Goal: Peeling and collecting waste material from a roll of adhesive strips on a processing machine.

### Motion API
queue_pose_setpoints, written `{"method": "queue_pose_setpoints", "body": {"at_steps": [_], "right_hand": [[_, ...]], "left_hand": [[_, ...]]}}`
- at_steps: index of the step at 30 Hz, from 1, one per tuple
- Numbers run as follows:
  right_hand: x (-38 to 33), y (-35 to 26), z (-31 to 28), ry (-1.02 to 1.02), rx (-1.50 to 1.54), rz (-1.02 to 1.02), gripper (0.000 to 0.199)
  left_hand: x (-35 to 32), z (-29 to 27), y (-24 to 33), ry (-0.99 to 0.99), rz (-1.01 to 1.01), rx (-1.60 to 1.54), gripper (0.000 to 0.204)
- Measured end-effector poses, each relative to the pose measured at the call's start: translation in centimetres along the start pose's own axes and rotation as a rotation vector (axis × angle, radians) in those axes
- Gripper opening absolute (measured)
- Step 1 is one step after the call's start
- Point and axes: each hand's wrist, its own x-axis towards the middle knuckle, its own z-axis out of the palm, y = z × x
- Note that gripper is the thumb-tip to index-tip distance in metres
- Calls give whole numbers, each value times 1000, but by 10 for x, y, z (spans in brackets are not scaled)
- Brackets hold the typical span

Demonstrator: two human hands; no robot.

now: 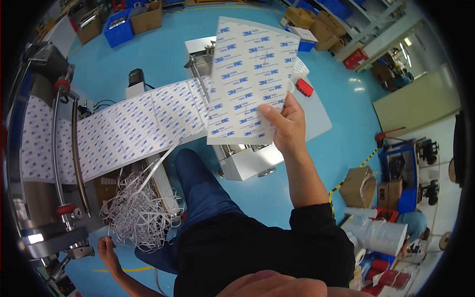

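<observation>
My right hand (289,123) grips a sheet of white backing paper (253,79) with repeated blue print, thumb on its face and fingers behind. The sheet is raised in front of a white machine (247,162) and hides much of it. It looks like a stack of one or more sheets; how many I cannot tell. Low on the left hangs my left hand (108,252), empty, its fingers loosely bent and a little apart. Beside it lies a tangled heap of thin white strips (141,210). A long web of the same printed paper (141,114) runs from the left rollers to the machine.
Metal bars with red collars (62,138) stand at the left. A red block (304,87) sits on a pale table (316,116) behind my hand. Blue bins (118,29) and cartons (358,187) stand around the blue floor. Another person is partly visible at the far right.
</observation>
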Motion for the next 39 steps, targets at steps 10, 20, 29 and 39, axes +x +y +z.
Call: {"method": "queue_pose_setpoints", "body": {"at_steps": [10,20,29,39], "right_hand": [[-1,-1,-6,-1,-25,55,43],[7,8,-20,-5,58,104,37],[70,14,-152,273,-720,-45,32],[109,130,-217,-53,-1124,394,32]], "left_hand": [[-16,-13,-38,74,-146,-163,19],[-14,-5,-29,114,-130,-260,26],[-16,-10,-33,103,-147,-314,20],[-25,-13,-18,198,-147,-328,19]]}}
